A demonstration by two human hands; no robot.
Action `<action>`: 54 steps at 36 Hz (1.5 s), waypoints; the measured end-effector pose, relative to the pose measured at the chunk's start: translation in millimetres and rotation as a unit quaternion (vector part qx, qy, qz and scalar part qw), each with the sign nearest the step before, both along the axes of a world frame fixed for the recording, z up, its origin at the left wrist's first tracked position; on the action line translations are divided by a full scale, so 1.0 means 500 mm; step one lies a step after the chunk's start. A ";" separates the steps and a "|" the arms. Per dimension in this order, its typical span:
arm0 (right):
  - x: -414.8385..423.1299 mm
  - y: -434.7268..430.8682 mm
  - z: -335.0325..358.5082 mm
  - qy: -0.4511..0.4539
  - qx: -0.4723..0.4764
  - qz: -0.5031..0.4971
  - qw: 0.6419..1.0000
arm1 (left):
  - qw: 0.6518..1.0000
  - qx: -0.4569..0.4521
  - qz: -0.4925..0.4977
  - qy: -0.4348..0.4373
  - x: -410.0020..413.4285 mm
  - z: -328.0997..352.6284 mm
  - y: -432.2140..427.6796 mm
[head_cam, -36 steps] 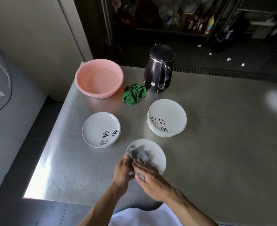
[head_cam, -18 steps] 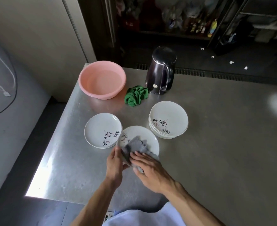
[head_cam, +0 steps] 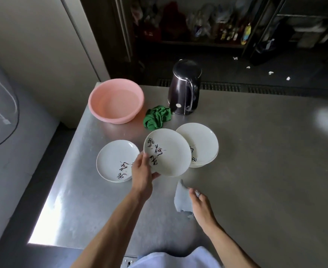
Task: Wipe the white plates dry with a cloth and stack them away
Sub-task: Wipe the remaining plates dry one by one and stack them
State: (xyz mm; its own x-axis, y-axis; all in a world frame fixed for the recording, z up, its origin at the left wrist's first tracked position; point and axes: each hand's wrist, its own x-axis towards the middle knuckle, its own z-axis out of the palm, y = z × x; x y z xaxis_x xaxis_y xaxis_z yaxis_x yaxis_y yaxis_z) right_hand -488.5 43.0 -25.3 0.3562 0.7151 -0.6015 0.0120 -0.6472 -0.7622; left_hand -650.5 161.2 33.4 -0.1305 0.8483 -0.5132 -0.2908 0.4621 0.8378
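View from above my own two arms, reaching over a steel bench [head_cam: 255,171].

My left grip [head_cam: 141,171] pinches a white plate [head_cam: 169,151] at its near-left rim, thumb on the face beside the black brush lettering, fingers tucked out of sight beneath. The rim hold keeps my skin off most of the wiped face. The plate is raised off the bench and tilted. It hangs between a lone plate [head_cam: 114,161] lying flat on the left and a stack [head_cam: 201,144] of like plates on the right, and from here it covers the stack's left edge.

My right grip [head_cam: 201,206] is curled round a grey cloth [head_cam: 181,198], held low and near my body, well apart from the plate. One corner of the cloth pokes upward. I cannot tell whether the cloth touches the bench. I judge it is drawn aside so the plate can travel freely, and kept in hand for the next plate.

I judge this plate is wiped and about to be set down. Which pile is the dry one, I cannot tell.

At the far-left corner sit a pink basin [head_cam: 118,120], a crumpled green rag [head_cam: 157,117] just beside it, and a dark kettle [head_cam: 184,93].
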 end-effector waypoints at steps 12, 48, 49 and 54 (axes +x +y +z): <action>0.017 0.010 0.013 0.059 -0.005 -0.038 0.997 | 0.998 -0.047 -0.016 0.050 0.120 -0.026 0.052; -0.214 0.282 0.052 0.255 -0.033 -0.170 0.951 | 0.938 -0.128 -0.001 0.322 -0.317 -0.104 0.067; -0.228 0.295 0.047 0.250 -0.029 -0.172 0.952 | 0.941 -0.133 -0.010 0.311 -0.329 -0.101 0.069; -0.286 0.327 0.024 0.183 -0.023 -0.114 0.976 | 0.965 -0.128 -0.027 0.225 -0.362 -0.094 0.090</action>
State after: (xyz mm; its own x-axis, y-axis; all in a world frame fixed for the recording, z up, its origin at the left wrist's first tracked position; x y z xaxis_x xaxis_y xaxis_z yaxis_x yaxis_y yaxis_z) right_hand -631.6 206.6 -13.4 0.2568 0.6114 -0.7485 -0.4042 -0.6355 -0.6578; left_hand -831.6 206.1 -13.5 -0.3487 0.7125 -0.6088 0.1069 0.6756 0.7295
